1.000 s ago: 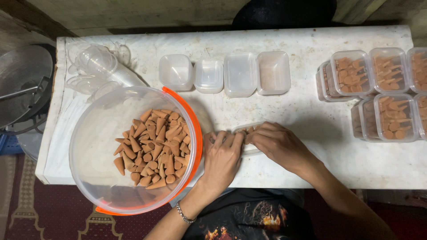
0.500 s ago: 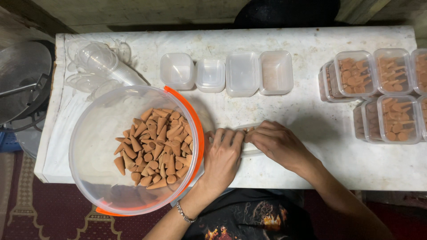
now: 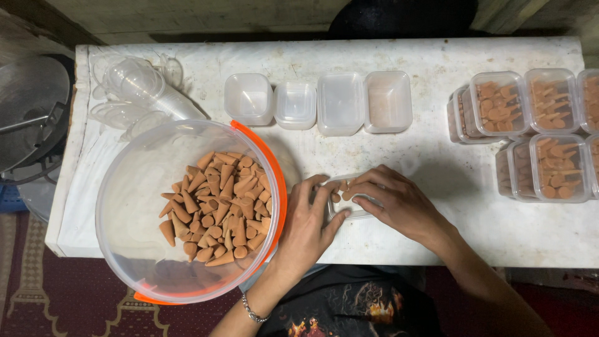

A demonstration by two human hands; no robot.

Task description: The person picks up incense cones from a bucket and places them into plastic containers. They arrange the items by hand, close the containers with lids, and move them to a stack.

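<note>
A white, scuffed table [image 3: 437, 56] fills most of the head view, with a dark patterned rug showing along the lower left edge and a grey metal object at the far left.

At lower centre of the frame both hands meet over a small clear box [image 3: 347, 201] lying on the table just right of the tub; the left hand [image 3: 310, 219] lies flat beside it with fingers extended, thumb against the box's near edge, steadying it rather than gripping; the right hand [image 3: 392, 201] is curled over the box from the right, fingertips pressing on brown cones inside it; whether it pinches a cone cannot be told.

Left of the hands sits a large clear tub [image 3: 125, 206] with an orange rim, holding a heap of brown incense cones [image 3: 219, 205]; the left wrist, wearing a thin bracelet [image 3: 250, 310], touches its rim.

Above the hands, at upper centre, four empty clear boxes [image 3: 318, 101] stand in a row; at upper left lies a stack of clear plastic cups [image 3: 146, 87] on its side; at the right edge, filled boxes of cones [image 3: 536, 134] are stacked close together.
</note>
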